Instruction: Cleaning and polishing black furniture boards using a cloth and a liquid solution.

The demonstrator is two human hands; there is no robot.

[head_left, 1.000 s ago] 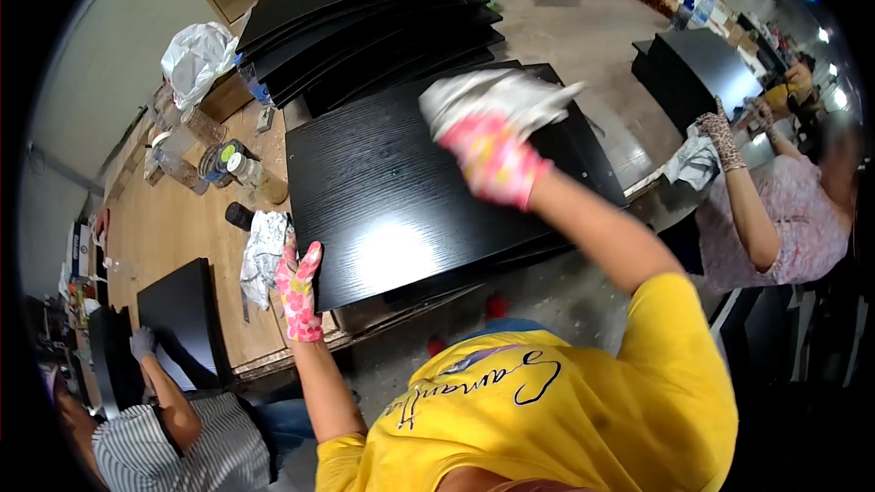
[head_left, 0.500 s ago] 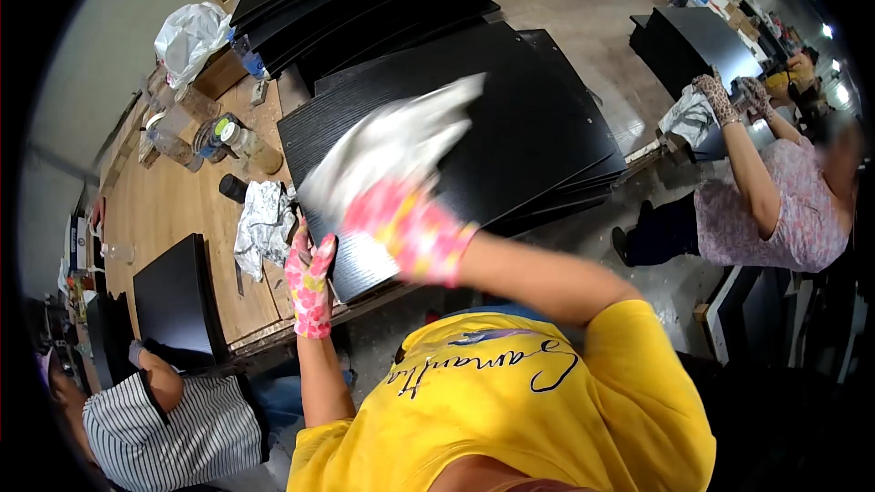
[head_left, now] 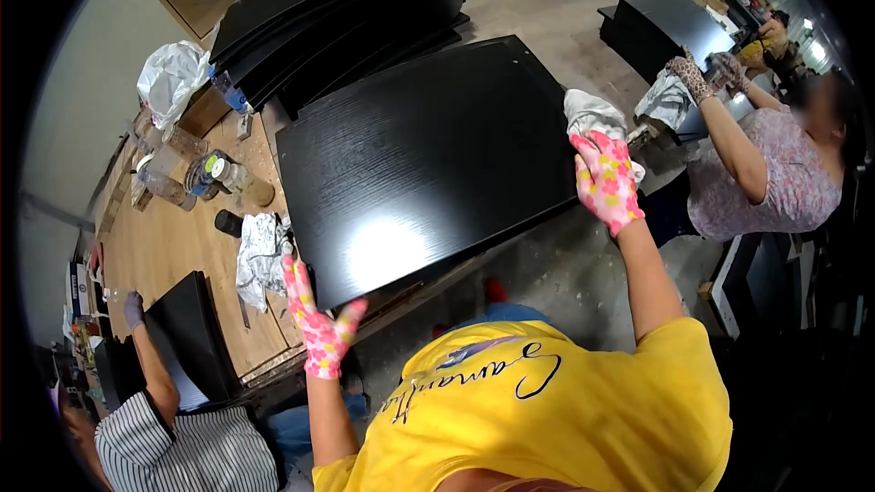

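In front of me lies a black wood-grain panel (head_left: 428,155), glossy, with light glaring off its near left part. My left hand (head_left: 321,328), in a pink flowered glove, is at its near left corner. The fingers stretch along the panel's left edge and the thumb stands apart by the near edge. At the panel's right edge my right hand (head_left: 606,178), gloved alike, grips a crumpled white cloth (head_left: 592,114). Beside my left fingers, another crumpled white patterned cloth (head_left: 262,260) rests on the wooden table (head_left: 164,237).
A stack of black panels (head_left: 319,23) stands behind. Bottles and jars (head_left: 241,182), a black cylinder (head_left: 229,222) and a white plastic bag (head_left: 171,82) are at the left. A co-worker in stripes is at left; another, at right, works by a panel stack (head_left: 670,23) with a cloth.
My right hand has swept the cloth from the panel's left part to its right edge. The top panel now sits squarely over those that showed beneath it. The left co-worker's arm has reached farther out.
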